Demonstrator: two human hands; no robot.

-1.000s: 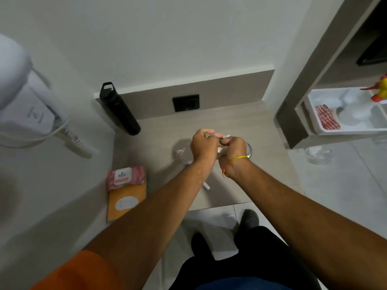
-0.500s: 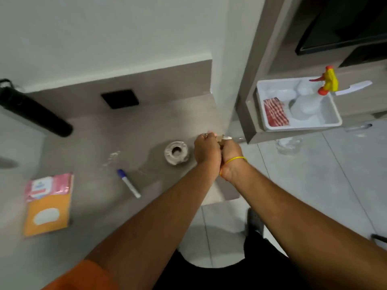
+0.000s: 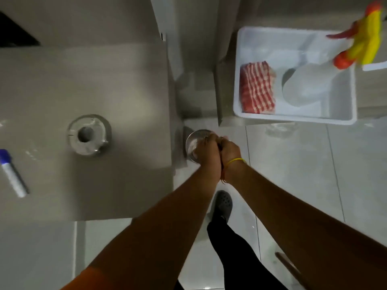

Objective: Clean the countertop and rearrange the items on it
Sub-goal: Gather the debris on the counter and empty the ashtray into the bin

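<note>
My left hand (image 3: 206, 150) and my right hand (image 3: 230, 151) are pressed together with curled fingers, just past the right edge of the grey countertop (image 3: 83, 80). They hover over a small round metal bin (image 3: 193, 136) on the floor. Whatever they pinch is hidden now; earlier frames showed small scraps between them. A round glass ashtray (image 3: 89, 133) sits on the countertop, left of my hands. A white marker with a blue cap (image 3: 12, 174) lies at the far left.
A white tray (image 3: 293, 118) on a shelf at the upper right holds a red checked cloth (image 3: 257, 88) and a spray bottle (image 3: 310, 84) with a yellow trigger. A black wall socket (image 3: 12, 32) is at the top left. My shoe (image 3: 223, 203) stands on the tiled floor.
My joined hands moved right, off the countertop and down over the floor bin. The view swung right, so the black bottle and the pink and orange packets left the frame.
</note>
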